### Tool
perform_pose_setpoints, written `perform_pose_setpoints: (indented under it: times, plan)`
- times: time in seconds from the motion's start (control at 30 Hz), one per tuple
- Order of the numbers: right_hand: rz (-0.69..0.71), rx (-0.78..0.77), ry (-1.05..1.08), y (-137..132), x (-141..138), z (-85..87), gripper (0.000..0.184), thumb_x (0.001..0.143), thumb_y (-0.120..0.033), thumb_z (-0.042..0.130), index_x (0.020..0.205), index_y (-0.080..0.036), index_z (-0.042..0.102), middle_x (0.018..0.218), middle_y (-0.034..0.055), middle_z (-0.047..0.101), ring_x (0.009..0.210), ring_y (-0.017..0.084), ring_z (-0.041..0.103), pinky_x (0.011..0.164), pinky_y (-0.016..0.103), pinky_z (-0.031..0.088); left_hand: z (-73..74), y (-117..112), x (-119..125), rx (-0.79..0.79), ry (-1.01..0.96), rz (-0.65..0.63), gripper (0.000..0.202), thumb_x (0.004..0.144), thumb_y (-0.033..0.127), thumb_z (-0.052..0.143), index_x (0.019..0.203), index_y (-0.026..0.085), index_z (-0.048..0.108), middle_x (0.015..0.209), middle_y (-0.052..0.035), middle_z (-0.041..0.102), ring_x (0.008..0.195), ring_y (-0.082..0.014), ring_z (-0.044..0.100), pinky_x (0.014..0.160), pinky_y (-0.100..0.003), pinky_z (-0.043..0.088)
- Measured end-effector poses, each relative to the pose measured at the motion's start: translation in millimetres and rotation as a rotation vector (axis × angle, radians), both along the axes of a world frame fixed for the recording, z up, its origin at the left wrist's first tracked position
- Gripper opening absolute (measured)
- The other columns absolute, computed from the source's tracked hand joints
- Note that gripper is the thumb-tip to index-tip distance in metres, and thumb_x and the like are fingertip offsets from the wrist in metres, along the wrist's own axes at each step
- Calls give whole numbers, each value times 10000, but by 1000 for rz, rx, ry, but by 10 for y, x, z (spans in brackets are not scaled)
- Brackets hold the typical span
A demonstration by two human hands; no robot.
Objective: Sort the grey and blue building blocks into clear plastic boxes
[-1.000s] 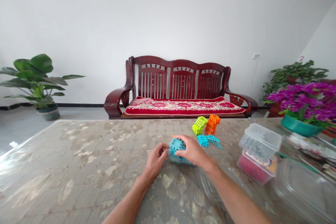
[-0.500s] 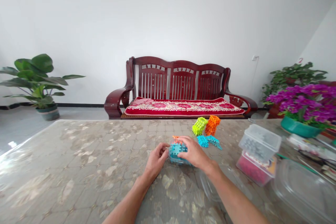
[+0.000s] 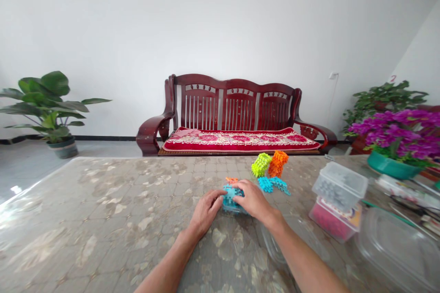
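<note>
Hands (image 3: 206,213) clamped on blue interlocking blocks (image 3: 231,199), lime stack (image 3: 261,165), orange stack (image 3: 277,164) and plastic tubs (image 3: 338,187) nearby

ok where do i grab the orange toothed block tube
Around its middle, from above and the right, I'd say: the orange block tube stands on end, so its right side is open, and its toothed surface should give a good grip. The lime green tube sits close on its left and blue pieces lie just in front, so those sides are tighter.

left hand (image 3: 206,214): fingers curled | right hand (image 3: 253,200): fingers arched forward
</note>
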State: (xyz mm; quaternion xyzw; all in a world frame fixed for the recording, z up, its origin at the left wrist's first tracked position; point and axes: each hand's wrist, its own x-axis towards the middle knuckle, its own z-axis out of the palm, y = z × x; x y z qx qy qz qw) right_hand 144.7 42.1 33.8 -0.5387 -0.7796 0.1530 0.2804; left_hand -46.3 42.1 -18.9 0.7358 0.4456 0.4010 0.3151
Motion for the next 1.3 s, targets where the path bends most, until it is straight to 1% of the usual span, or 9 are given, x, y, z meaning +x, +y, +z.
perform_pose_setpoints:
  times: [0.13, 0.23, 0.33, 0.47, 0.63, 0.77, 0.9, 1.1, 1.3]
  plan:
    - [19, 22, 46, 2, 16, -50, 370, 741, -130, 605, 1089, -220, 690, 1127, 66, 684, 1077, 211, 608, 969, 338, 432, 20, -27, 22, 1, 23, -11, 332, 905, 367, 411, 1065, 240, 673, 1030, -31, 696, 948, -188, 617, 874, -278, 448]
    - [10, 64, 166, -12, 62, -104, 291, 779, -179, 587, 1043, -224, 700, 1084, 60, 694, 1010, 199, 631, 880, 315, 485, 24, -40, 35, -34, 39, -8, 326, 902, 361, 410, 1062, 237, 666, 977, -18, 706, 891, -182, 627, 846, -271, 453]
    - [-99, 161, 314, 3, 180, -140, 212, 844, -273, 529, 926, -204, 711, 941, 64, 717, 856, 188, 655, 751, 293, 511, 30, -46, 36, -57, 60, -2, 336, 906, 370, 398, 1071, 238, 659, 896, -7, 702, 835, -178, 625, 801, -264, 452]
    - [-332, 264, 378, 131, 520, -202, 288, 850, -356, 488, 957, -184, 693, 959, 86, 723, 873, 214, 659, 777, 327, 509, 29, -45, 31, -58, 74, 9, 339, 908, 368, 385, 1060, 235, 657, 810, 5, 671, 764, -167, 602, 741, -251, 437]
    - [-584, 222, -42, 276, 1040, -372, 438, 788, -242, 512, 1203, -123, 588, 1210, 162, 637, 1130, 291, 574, 985, 429, 405, 2, -39, 38, -71, 47, 16, 333, 904, 364, 373, 1004, 211, 652, 662, 23, 574, 656, -152, 548, 647, -232, 407]
    - [-669, 24, -286, 265, 1242, -533, 494, 812, -240, 532, 1289, -111, 519, 1306, 188, 566, 1214, 317, 508, 1004, 416, 369, -4, -38, 46, -98, 12, 32, 333, 901, 375, 366, 961, 204, 645, 610, 31, 533, 605, -147, 517, 600, -225, 384]
    - [-661, -57, -350, 232, 1280, -613, 501, 837, -264, 528, 1325, -161, 486, 1338, 141, 549, 1191, 301, 520, 978, 382, 377, 3, -34, 47, -124, -19, 41, 347, 897, 396, 365, 951, 202, 648, 608, 24, 553, 611, -155, 543, 601, -228, 392]
    - [-710, -63, -297, 245, 1342, -521, 468, 822, -285, 523, 1284, -214, 543, 1176, 114, 636, 1081, 281, 581, 895, 352, 414, -8, -20, 39, -118, -25, 58, 351, 893, 396, 377, 955, 202, 663, 611, 20, 579, 623, -161, 572, 622, -237, 407]
    - [-659, -78, -316, 410, 1431, -497, 606, 773, -295, 582, 1346, -138, 468, 1293, 155, 575, 1182, 296, 519, 958, 358, 369, -40, 0, 31, -120, -25, 70, 351, 895, 398, 384, 958, 200, 666, 612, 19, 592, 624, -162, 583, 628, -240, 415]
